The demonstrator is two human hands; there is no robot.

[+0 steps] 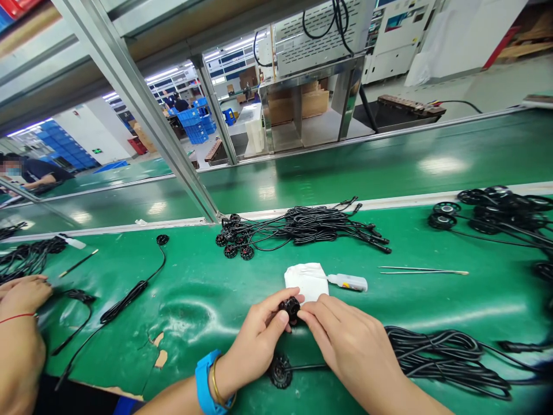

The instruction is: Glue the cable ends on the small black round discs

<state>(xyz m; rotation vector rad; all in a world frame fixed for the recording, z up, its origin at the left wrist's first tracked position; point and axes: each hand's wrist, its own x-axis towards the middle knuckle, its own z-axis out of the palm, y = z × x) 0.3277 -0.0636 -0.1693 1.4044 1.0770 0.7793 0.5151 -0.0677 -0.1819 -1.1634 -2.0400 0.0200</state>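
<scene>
Between the thumb and fingers of my left hand (254, 334) is a small round black part (290, 308). My right hand (352, 334) pinches at the right side of that part, its thumb and forefinger pressed together. Below my hands a black disc-shaped cable end (280, 370) lies on the green mat, its cable running right under my right hand. A coiled black cable (444, 349) rests right of my right hand. Just behind the held part are a folded white cloth (307, 278) and a small clear bottle (349, 282) lying on its side.
Behind my hands lies a bundle of black cables (311, 225). Metal tweezers (423, 271) are at right, near more round-ended cables (486, 210). Another person's hand (21, 300) is at far left, near a single cable (125, 301). A metal post (147, 115) rises behind the mat.
</scene>
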